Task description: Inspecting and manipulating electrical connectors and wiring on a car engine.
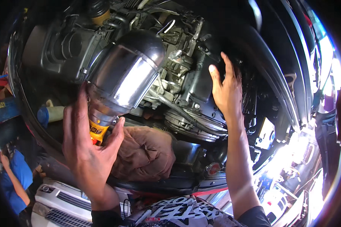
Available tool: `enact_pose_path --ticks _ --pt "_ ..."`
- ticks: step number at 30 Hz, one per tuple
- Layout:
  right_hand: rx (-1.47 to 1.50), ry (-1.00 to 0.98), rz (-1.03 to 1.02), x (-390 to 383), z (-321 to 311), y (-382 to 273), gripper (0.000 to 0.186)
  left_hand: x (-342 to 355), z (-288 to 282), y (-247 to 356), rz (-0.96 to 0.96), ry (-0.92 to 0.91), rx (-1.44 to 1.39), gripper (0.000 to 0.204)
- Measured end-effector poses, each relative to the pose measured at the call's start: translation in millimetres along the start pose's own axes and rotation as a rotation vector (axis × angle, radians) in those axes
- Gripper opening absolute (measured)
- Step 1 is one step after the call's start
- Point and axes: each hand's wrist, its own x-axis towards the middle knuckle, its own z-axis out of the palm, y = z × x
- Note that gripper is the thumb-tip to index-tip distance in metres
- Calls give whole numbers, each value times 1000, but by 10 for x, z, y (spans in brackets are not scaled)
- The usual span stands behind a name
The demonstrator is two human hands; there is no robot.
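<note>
My left hand (89, 140) grips the yellow lower part of a large silver cylindrical device (125, 79) with a dark domed end, held tilted over the engine bay. My right hand (227, 90) is open, thumb and fingers apart, over a black engine part (201, 77) at the engine's right side; whether it touches is unclear. Below the engine block (178, 56), a hose (185, 117) crosses a round metal part. A brown cloth bundle (144, 155) lies at the front edge, beside my left hand.
Black plastic housing (45, 49) fills the upper left. The curved body edge (276, 83) bounds the bay at right. A co-worker in blue (17, 170) works at lower left, near a white vehicle front (60, 200). Bright glare washes out the lower right.
</note>
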Motion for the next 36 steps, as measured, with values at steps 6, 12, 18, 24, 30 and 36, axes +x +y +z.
enact_pose_path --ticks 6,12,18,24,30,36 --pt "-22 -32 38 392 441 213 65 36 42 -106 -41 -106 -89 84" --pt "11 101 -35 359 636 123 55 41 75 -132 125 -16 -100 86" --pt "-112 -138 50 323 345 224 58 8 153 170 241 -123 -60 84" --pt "-61 -153 128 -248 -474 479 44 -52 56 484 292 -238 -90 84" --pt "160 68 19 -607 -345 772 13 -142 201 786 259 -372 -136 84" --pt "86 139 30 -661 -273 758 10 -191 314 929 236 -383 -50 81"
